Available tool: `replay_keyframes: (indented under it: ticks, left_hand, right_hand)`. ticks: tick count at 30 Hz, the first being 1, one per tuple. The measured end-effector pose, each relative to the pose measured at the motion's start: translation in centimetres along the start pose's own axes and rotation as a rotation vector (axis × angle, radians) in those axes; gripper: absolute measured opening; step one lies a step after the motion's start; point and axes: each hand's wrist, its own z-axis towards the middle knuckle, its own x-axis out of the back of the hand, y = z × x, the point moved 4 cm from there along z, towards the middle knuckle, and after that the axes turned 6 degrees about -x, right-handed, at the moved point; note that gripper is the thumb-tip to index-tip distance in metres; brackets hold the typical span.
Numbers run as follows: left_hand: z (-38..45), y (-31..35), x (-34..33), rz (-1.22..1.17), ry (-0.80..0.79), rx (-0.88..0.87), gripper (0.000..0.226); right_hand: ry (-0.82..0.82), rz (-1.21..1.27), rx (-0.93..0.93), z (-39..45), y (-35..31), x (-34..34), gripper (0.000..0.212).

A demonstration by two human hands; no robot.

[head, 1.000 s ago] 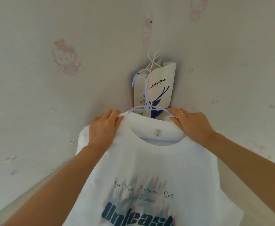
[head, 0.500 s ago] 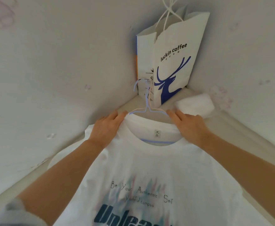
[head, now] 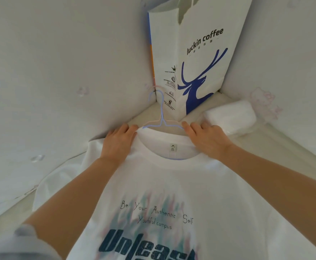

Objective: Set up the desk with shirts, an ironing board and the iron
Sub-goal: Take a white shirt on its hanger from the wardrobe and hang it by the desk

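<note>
A white T-shirt (head: 172,184) with dark "Unleash" lettering lies spread front-up on the pale desk (head: 266,147), still on thin blue and pink hangers (head: 162,117) whose hooks point toward the corner. My left hand (head: 118,141) grips the shirt's left shoulder beside the collar. My right hand (head: 207,139) holds the right shoulder by the collar, fingers bent over the fabric. No iron or ironing board shows.
A white paper coffee bag (head: 196,59) with a blue deer stands in the desk's far corner against the walls. A folded white cloth bundle (head: 230,119) lies just right of my right hand. White walls close in left and right.
The shirt and both hands have come down from in front of the wall onto the desk near the corner. The view has tilted down, and the bag and bundle now appear closer.
</note>
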Motion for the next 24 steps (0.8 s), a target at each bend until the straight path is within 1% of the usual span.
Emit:
replay_keyframes:
  ticks: [1,4,5,10,13,15,17,19,22,24]
  left_hand:
    - [0.1,0.0,-0.3,0.007,-0.021,0.005,0.027]
    - [0.3,0.0,-0.6,-0.032,-0.068,0.058,0.014]
    - [0.5,0.0,-0.6,-0.053,-0.081,0.083,0.013]
    - [0.4,0.0,-0.2,-0.088,-0.179,0.154,0.025]
    - [-0.1,0.1,0.4,-0.073,-0.252,0.162,0.033]
    - [-0.5,0.5,1.0,-0.072,-0.304,0.15,0.043]
    - [-0.6,0.9,2.2,-0.073,-0.303,0.125,0.05]
    - [-0.7,1.4,3.7,-0.07,-0.281,0.114,0.052]
    - [-1.6,2.4,6.1,-0.09,-0.253,0.102,0.048]
    - [-2.8,3.4,7.8,-0.137,-0.206,0.07,0.045]
  right_hand:
    - [0.004,0.003,0.022,0.1,-0.2,-0.1,0.051]
    - [0.045,-0.02,0.088,-0.2,-0.6,-0.7,0.053]
    - [0.057,-0.027,0.092,-0.2,-0.6,-0.6,0.053]
    - [0.043,-0.042,0.054,-0.2,-0.5,0.3,0.055]
    - [-0.031,-0.018,0.009,-0.4,-0.6,0.9,0.047]
    - [-0.087,0.021,-0.019,-0.7,-0.7,1.4,0.043]
    - [-0.129,0.041,-0.057,-1.1,-0.8,2.5,0.041]
    - [-0.168,0.071,-0.1,-1.7,-0.9,3.9,0.041]
    - [-0.21,0.102,-0.189,-3.3,-1.1,6.8,0.043]
    - [-0.223,0.105,-0.215,-4.8,-1.5,8.6,0.043]
